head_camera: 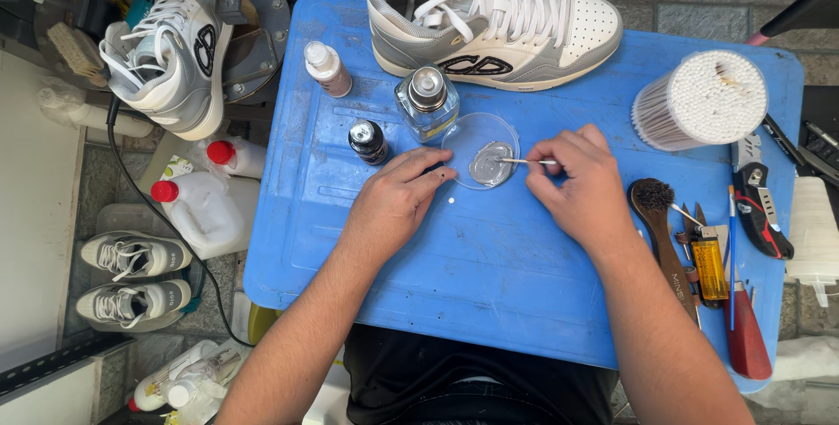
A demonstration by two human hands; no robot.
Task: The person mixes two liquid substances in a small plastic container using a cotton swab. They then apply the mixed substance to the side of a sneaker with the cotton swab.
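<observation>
At the centre of the frame, the right hand (584, 182) pinches a cotton swab (524, 161), its tip in the grey paint pooled in the clear dish (480, 151) on the blue table (489, 285). The left hand (398, 198) steadies the dish rim with its fingertips, grasping nothing. Judged from this, paint is poured and mixing is under way; the grey-and-white sneaker (494, 19) at upper centre remains untouched.

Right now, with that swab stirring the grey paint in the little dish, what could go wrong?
1. The clear dish is light and shallow; if the left hand lets go, the swab in the right hand might push it and spill grey paint on the blue table.
2. The glass bottle and dark bottle stand close by; a hand could knock one over.
3. The sneaker sits just behind, so splashes might mark it.
</observation>
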